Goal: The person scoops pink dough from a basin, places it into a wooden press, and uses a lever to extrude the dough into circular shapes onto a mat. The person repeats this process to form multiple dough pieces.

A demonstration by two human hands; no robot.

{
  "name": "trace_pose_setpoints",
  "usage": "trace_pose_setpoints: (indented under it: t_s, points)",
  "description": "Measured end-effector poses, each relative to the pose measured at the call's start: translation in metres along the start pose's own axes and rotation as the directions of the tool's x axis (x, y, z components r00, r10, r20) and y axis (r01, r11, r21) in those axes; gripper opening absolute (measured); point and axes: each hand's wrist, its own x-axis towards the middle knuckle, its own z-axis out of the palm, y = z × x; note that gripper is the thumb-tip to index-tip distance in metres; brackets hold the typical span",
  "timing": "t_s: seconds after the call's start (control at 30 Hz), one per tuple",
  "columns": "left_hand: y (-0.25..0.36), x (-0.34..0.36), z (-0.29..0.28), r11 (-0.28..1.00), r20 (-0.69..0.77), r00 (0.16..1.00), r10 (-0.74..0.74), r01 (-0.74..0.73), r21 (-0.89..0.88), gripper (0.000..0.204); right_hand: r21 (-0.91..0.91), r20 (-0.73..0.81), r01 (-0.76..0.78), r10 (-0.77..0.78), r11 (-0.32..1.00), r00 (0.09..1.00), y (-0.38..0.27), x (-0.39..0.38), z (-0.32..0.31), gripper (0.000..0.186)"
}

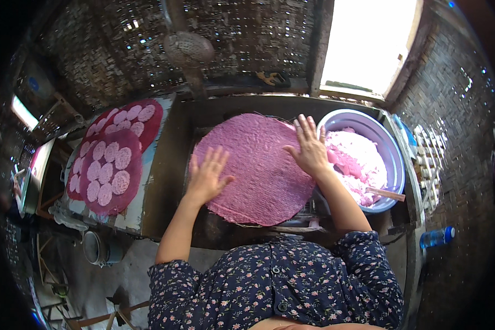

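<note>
A large round, rough-textured pink sheet [253, 165] lies in the dark trough [170, 165] in front of me. My left hand [206, 176] is on or just over its left side, fingers spread. My right hand [308, 148] is at its upper right edge, fingers stretched out, beside a purple basin [395, 159]. The basin holds pink and white pulpy material [360, 159], with a wooden stick [393, 194] resting in it.
At left, darker pink rounds [129, 192] bearing pale lacy discs lie on a worn board [148, 209]. A pail [96, 247] stands below, a blue bottle [434, 237] at right. Behind are woven walls, a bright opening [357, 44] and a yellow-handled tool [274, 78].
</note>
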Motion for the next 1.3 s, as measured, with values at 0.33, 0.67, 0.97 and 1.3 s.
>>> trace_pose_setpoints:
  t_s: [0.33,0.67,0.97,1.3]
  points:
    - [0.034,-0.157,0.092,0.525,-0.11,0.719,-0.686,0.384,-0.759,0.022,0.104,0.706,-0.158,0.039,0.982,0.707,0.056,-0.239,-0.043,0.1]
    - [0.174,-0.061,0.153,0.619,0.524,0.842,0.124,0.347,-0.705,0.032,0.34,0.637,-0.525,0.22,0.78,0.739,0.092,-0.33,0.016,0.096]
    - [0.189,-0.051,0.174,0.769,0.001,0.819,0.573,-0.538,-0.346,0.02,0.771,0.547,-0.612,0.308,0.175,0.778,0.077,-0.352,-0.068,0.086]
    - [0.167,-0.054,-0.018,0.634,-0.468,0.701,0.538,-0.702,-0.324,0.025,0.848,0.508,-0.424,0.263,-0.317,0.82,0.068,-0.297,-0.116,0.078]
